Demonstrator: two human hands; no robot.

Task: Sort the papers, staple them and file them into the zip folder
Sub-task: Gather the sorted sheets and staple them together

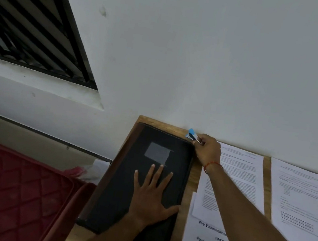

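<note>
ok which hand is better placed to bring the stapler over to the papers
Right. The right hand pinches the end of the blue stapler, and the papers lie just beside its forearm. The left hand lies flat on the black zip folder, farther from both.

left hand (150, 196) flat, palm down, fingers spread; right hand (207, 151) far forward, in a pinch on the stapler (191, 135)

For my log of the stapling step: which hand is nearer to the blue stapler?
Right. The right hand holds the stapler; the left hand lies flat on the zip folder.
</note>
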